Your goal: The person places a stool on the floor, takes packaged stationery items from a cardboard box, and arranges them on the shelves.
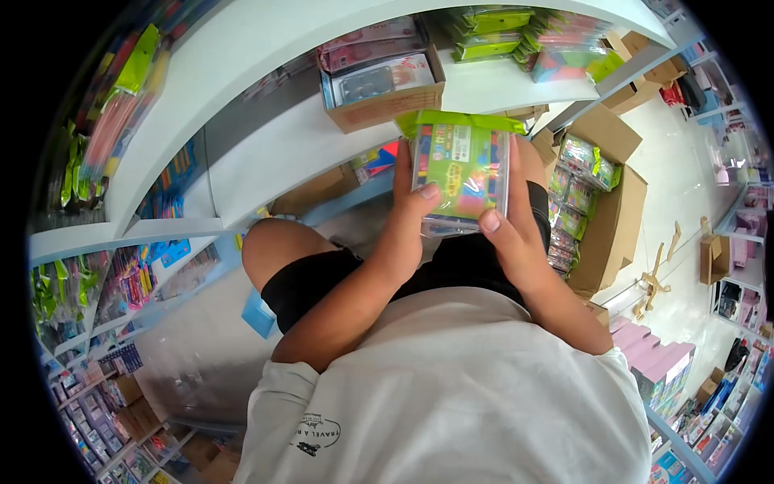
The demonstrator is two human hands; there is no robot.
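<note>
Over my lap I hold a clear plastic packet (461, 173) with a bright green top edge and a green label. Colourful pieces show through its plastic, but I cannot make out what they are. My left hand (407, 214) grips its left side, the thumb lying on the front. On the opposite side my right hand (514, 238) grips it, thumb near the lower corner. The fingers of both hands are mostly hidden behind the packet. An open cardboard box (609, 218) filled with similar green-topped packets (576, 194) stands by my right knee.
Ahead is a white shelf (274, 133) bearing a small carton (383, 109) of boxed goods and stacks of green-topped packets (492, 32). More stocked shelves (153, 266) stand to my left. Pink boxes (657, 355) are stacked on the right, and torn cardboard strips (651, 286) lie on the floor.
</note>
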